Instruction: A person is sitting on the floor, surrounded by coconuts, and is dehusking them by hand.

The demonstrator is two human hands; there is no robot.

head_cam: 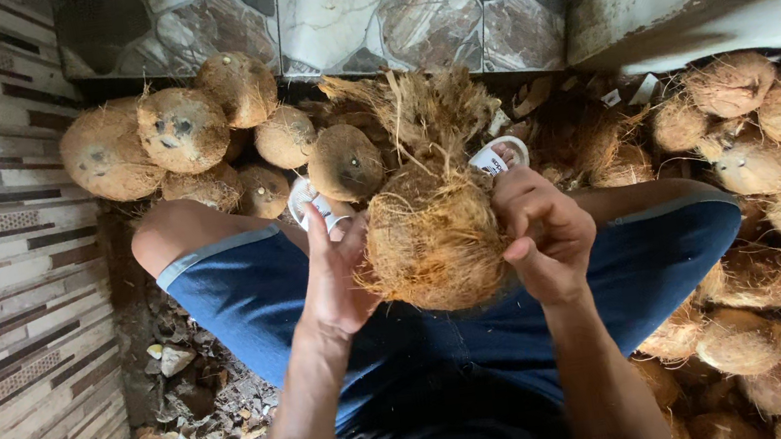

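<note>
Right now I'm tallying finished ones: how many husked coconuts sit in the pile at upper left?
7 visible: two big ones at left, one behind, three lower, one nearest the knees. More may be hidden underneath.

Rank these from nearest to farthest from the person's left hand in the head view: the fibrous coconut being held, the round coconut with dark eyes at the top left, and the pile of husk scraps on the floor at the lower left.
1. The fibrous coconut, touching the left hand, centre.
2. The husk scraps, lower left floor.
3. The dark-eyed coconut, upper left pile.
</note>
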